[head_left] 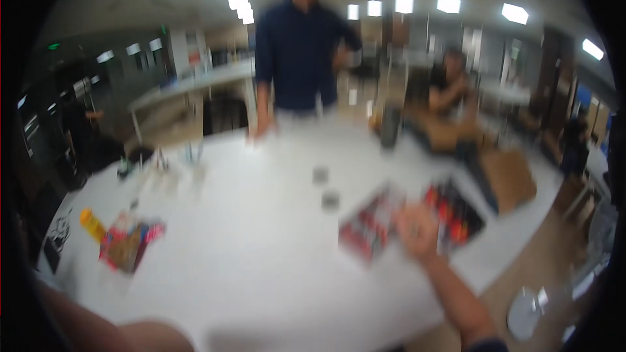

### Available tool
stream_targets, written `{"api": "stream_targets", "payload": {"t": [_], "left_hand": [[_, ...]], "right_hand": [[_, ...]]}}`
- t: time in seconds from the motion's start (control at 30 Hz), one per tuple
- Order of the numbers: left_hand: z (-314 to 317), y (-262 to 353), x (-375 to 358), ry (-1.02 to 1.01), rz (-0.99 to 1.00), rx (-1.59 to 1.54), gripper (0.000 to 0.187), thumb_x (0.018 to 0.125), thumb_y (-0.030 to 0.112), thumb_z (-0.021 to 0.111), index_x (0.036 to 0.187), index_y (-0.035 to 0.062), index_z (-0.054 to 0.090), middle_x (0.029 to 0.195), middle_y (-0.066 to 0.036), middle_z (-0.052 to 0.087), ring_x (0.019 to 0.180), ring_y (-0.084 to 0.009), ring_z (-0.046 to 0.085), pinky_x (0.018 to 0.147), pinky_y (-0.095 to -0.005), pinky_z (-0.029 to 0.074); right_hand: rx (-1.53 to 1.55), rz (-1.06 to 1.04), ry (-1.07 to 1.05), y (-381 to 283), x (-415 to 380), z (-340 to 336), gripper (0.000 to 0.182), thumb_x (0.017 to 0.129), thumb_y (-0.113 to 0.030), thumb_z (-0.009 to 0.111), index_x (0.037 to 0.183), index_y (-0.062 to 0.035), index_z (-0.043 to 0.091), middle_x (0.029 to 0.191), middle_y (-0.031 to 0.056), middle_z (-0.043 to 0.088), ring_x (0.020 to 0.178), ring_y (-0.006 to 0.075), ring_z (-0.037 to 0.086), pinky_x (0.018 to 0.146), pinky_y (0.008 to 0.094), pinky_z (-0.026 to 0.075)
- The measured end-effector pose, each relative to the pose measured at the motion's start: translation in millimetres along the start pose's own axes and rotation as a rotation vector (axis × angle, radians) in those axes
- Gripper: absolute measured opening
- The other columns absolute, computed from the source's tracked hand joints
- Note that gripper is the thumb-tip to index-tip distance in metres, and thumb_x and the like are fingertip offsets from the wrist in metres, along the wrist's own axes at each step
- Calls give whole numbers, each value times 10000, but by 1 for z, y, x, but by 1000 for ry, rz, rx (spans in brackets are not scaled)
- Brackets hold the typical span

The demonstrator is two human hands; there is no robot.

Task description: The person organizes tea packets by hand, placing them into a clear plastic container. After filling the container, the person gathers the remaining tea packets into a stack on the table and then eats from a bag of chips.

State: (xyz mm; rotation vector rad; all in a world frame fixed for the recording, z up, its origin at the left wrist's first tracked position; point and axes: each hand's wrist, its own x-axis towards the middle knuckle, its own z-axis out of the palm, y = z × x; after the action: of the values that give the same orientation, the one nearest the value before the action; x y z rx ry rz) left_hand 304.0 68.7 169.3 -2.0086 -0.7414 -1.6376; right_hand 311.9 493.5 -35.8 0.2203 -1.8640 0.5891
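The picture is smeared by motion. My right hand point(417, 229) reaches over the right part of the white table point(261, 261), its fingers too blurred to read. It overlaps the edge of a flat red-and-white patterned thing point(365, 227). Close by on its other side lies a dark flat thing with red and orange spots point(453, 212). Two small dark roundish pieces point(330, 200) sit left of these, near the table's middle. Of my left side only a blurred arm point(124, 336) shows at the bottom left; the hand is out of frame.
A yellow cylinder point(92, 223) and a crumpled pink-and-brown packet point(125, 248) lie on the left. Small blurred items point(160, 176) stand behind them. A dark upright cylinder point(390, 127) and brown cardboard point(505, 179) occupy the far right. Across the table stands a person point(300, 58), one hand on its edge.
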Motion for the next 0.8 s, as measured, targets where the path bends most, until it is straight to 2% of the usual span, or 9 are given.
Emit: {"api": "stream_targets", "payload": {"t": [0.07, 0.1, 0.2, 0.27, 0.8], "left_hand": [[-7, -2, 5, 20, -78, 3, 538, 965, 172, 710, 1439, 29, 500, 1447, -105, 571, 1335, -259, 540, 1136, -396, 398], [-7, -1, 4, 39, -93, -9, 532, 966, 170, 708, 1436, 29, 503, 1444, -104, 572, 1332, -258, 541, 1134, -395, 400], [4, 7, -8, 44, -64, 1, 514, 968, 166, 702, 1425, 30, 511, 1435, -101, 577, 1324, -255, 544, 1127, -392, 405], [10, 8, -10, 47, -43, 0, 502, 970, 162, 698, 1418, 30, 516, 1429, -98, 580, 1319, -254, 546, 1123, -390, 409], [3, 9, -17, 134, -4, -46, 409, 983, 138, 668, 1363, 34, 557, 1382, -81, 603, 1277, -240, 562, 1087, -376, 438]], "right_hand": [[2, 45, -89, -16, 13, -9, 62, 899, -33, 725, 952, -11, 749, 921, 118, 742, 867, 280, 672, 844, 414, 522], [13, 74, -105, -22, -6, -18, 53, 896, -21, 719, 942, -10, 743, 919, 115, 739, 874, 279, 669, 846, 406, 521], [71, -28, -39, -8, 19, -5, 47, 887, 10, 701, 917, -10, 731, 916, 108, 735, 886, 278, 664, 851, 387, 518], [61, -25, -49, -13, 13, -9, 56, 884, 22, 692, 908, -13, 728, 915, 109, 735, 884, 281, 666, 852, 382, 519], [35, 11, -88, -10, 14, -5, 35, 889, -3, 700, 900, -9, 733, 935, 109, 743, 911, 272, 669, 863, 380, 508]]}}
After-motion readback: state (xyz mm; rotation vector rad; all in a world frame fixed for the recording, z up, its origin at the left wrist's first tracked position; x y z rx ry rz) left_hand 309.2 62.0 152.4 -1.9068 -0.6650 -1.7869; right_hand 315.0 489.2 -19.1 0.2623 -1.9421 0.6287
